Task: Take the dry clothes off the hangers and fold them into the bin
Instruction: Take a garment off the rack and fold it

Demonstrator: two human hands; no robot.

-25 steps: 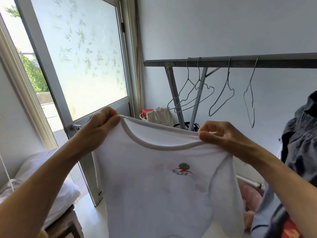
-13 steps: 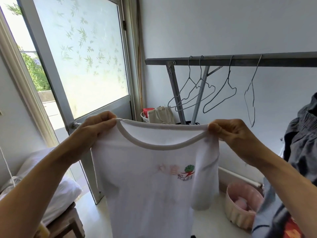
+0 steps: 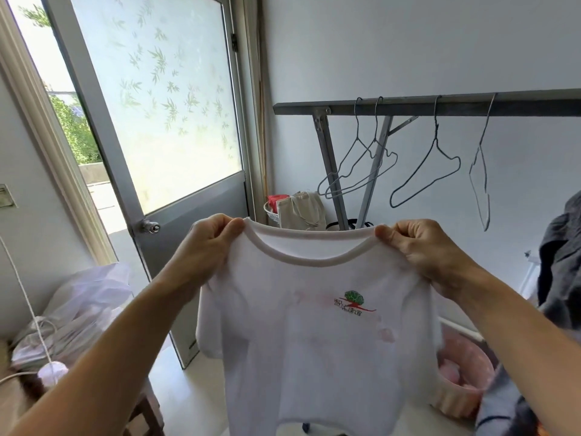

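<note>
Wider spread now: right hand [image 3: 418, 247] shifts outward; white cotton T-shirt with small tree logo [image 3: 298, 347] hangs flat, untwisted, between hands. Left hand [image 3: 207, 247] and right hand each pinch shoulder beside collar. Fold likely next. Pink ribbed plastic bin [image 3: 468, 385] waits below right hand.

A white T-shirt [image 3: 314, 341] with a tree logo is hanging spread, front facing. Four bare wire hangers [image 3: 435, 136] are dangling from the rail [image 3: 408, 106]. A pink bin [image 3: 454, 401] is sitting on the floor.
</note>
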